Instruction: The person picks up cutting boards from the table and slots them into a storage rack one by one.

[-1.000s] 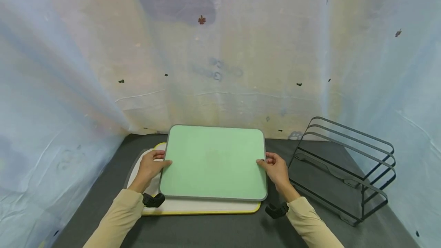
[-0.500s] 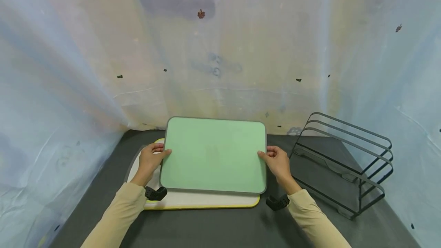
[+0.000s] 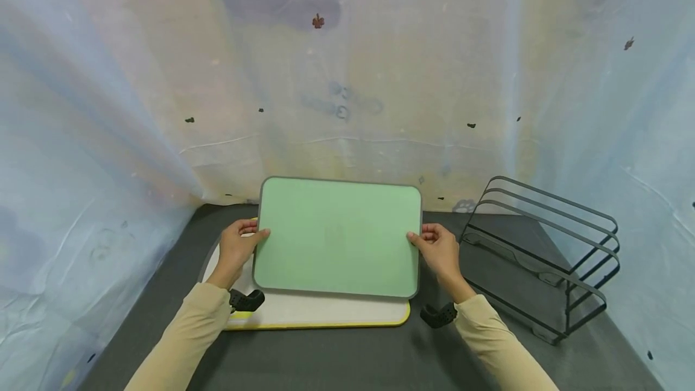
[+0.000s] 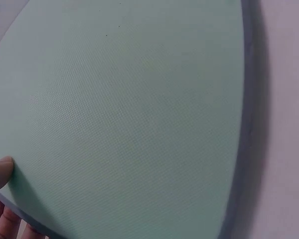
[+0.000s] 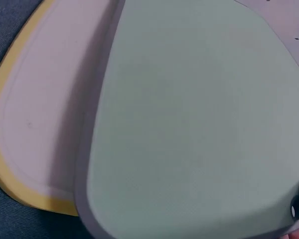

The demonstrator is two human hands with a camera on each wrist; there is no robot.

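Note:
A green cutting board (image 3: 336, 240) with a grey rim and a finely textured face is held up between both hands in the head view. My left hand (image 3: 236, 252) pinches its left edge, thumb on the face and fingers behind. On the opposite edge my right hand (image 3: 441, 253) pinches it the same way. Beside the right thumb a small dark oval (image 5: 297, 207) shows at the board's edge. Below lies a white cutting board (image 3: 326, 312) with a yellow rim, partly covered by the green one. Its shadowed face (image 5: 45, 99) appears in the right wrist view.
A black wire rack (image 3: 543, 270) with several parallel bars stands on the right of the dark grey tabletop (image 3: 326, 361). At the left, a grey edge (image 3: 209, 258) shows along the white board. A patterned curtain (image 3: 347, 77) hangs behind and at both sides.
Both hands have raised the green board a little and moved it away from me, uncovering more of the white board's near part. The head view has tilted slightly downward.

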